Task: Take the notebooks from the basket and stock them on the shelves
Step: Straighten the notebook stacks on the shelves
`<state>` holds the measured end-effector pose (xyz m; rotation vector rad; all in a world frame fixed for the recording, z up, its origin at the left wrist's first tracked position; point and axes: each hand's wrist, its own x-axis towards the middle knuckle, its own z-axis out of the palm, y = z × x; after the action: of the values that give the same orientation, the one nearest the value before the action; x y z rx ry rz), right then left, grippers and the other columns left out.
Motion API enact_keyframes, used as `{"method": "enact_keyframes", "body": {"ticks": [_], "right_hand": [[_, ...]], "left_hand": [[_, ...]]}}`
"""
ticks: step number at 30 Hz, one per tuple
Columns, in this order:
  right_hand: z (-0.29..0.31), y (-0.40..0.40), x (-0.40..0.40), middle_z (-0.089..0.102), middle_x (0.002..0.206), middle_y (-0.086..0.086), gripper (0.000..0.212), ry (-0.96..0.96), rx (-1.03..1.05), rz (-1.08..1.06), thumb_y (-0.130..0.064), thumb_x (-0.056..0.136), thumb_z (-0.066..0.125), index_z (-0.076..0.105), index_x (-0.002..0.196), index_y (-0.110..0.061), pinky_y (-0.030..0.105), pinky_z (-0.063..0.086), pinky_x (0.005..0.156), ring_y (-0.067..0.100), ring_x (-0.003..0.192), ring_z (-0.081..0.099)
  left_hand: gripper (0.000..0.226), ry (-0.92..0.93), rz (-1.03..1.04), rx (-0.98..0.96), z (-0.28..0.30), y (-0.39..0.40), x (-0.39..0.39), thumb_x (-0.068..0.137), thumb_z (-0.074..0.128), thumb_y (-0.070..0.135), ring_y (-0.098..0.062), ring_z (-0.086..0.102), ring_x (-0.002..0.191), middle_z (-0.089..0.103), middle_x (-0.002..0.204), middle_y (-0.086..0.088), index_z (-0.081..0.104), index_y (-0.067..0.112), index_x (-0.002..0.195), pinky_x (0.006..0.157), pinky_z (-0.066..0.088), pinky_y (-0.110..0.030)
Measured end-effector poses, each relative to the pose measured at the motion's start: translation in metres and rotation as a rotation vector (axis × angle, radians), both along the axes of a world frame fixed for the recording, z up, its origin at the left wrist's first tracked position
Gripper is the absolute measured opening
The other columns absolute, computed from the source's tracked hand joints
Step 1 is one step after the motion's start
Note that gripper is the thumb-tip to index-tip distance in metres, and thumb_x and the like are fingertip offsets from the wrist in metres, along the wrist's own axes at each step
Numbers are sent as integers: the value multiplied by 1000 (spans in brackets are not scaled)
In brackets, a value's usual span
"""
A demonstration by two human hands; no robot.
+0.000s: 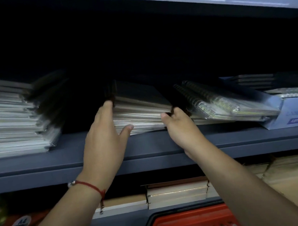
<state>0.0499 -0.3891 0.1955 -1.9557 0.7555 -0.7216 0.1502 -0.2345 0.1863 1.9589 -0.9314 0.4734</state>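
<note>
A: Starting at the far left, a tall pile of plastic-wrapped pale notebooks (10, 122) sits flat on the dark blue-grey shelf board (149, 150), spines toward the aisle. Looks stocked already.

B: And next to it, a gap, then the action. The left hand (104, 137), red string bracelet (89, 186) on its wrist, lies against the left end of the dark-covered stack of notebooks (140, 106), fingers fairly straight up the side, thumb spread under the front edge.

A: That reads as squaring up, I'd say: a flat hand pushes and aligns rather than carries.

B: The right hand (178, 123) meets the stack's right corner. Fingers curled round it, thumb forward. The hands are apart, the stack clamped between them, resting on the shelf.

A: So the task's notebooks are up on the shelf here, being nudged into line. Right of them, clear-wrapped wire-bound spiral notebooks (223, 101) lean across at a slant, propped on the neighbours.

B: Which is probably why the right hand holds that corner, keeping the stack from sliding under them. Far right, a pale blue printed carton (294, 113).

A: Below, beige-edged book blocks (176, 192) on the lower shelf, and the red plastic mesh basket (192, 224) at the bottom edge. Whether more notebooks wait inside, I can't tell.
</note>
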Motion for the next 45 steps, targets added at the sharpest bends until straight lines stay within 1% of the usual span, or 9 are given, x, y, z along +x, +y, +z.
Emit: {"method": "enact_keyframes", "body": {"ticks": [3,8,13,19,22,24,32,40,45], "right_hand": [[0,-3,-1,58,117,0,43,183,-174,-12,-33,93,66,47,124,-10,29,44,84,19,108,57],[3,-1,4,65,115,4,43,204,-333,-132,-28,87,75,57,121,-9,30,49,80,17,96,59],[5,3,9,67,115,6,51,205,-334,-169,-31,84,78,59,123,-6,32,51,84,23,104,64],[6,12,-2,66,116,2,45,214,-304,-114,-34,89,71,56,125,-12,27,46,77,21,106,63],[15,29,-35,64,124,2,58,255,-364,-48,-36,95,63,42,146,-19,27,48,80,18,106,63],[24,41,-68,63,128,-1,61,302,-484,-20,-37,98,57,32,154,-28,29,51,88,15,107,63],[66,14,-175,53,142,-19,44,330,-826,-83,-34,99,53,48,143,-36,17,36,102,-2,129,44],[69,-77,-204,19,164,-9,68,628,-752,-143,-36,98,55,22,157,-29,35,36,112,13,147,27],[56,-91,-195,29,161,-5,64,642,-724,-145,-40,98,55,29,155,-28,36,35,113,17,143,33]], "left_hand": [[78,-44,61,195,2,4,7,85,77,28,-34,57,103,49,125,-11,24,23,142,70,42,-36],[74,90,79,311,14,1,23,84,79,27,-42,58,98,46,96,-9,28,13,136,71,38,-38],[94,150,60,307,15,-3,31,85,79,23,-44,56,107,57,115,-25,15,15,153,85,43,-42],[84,132,66,342,13,4,26,88,74,30,-47,56,103,53,119,-25,17,14,148,75,42,-43],[82,-2,111,284,10,14,0,89,70,34,-44,56,106,45,135,-21,19,13,149,70,45,-44],[81,-150,73,225,8,19,-23,89,68,32,-39,53,119,42,143,-18,21,14,153,83,51,-47],[76,-457,-168,437,32,-28,-77,91,41,65,-30,31,146,24,162,-10,26,30,157,114,33,-42],[83,-644,-262,659,67,-98,-113,91,29,74,-27,29,144,19,162,-9,6,31,158,117,29,-40],[70,-586,-287,690,68,-135,-117,90,25,76,-26,51,121,45,142,-2,31,38,148,95,48,-43]]}}
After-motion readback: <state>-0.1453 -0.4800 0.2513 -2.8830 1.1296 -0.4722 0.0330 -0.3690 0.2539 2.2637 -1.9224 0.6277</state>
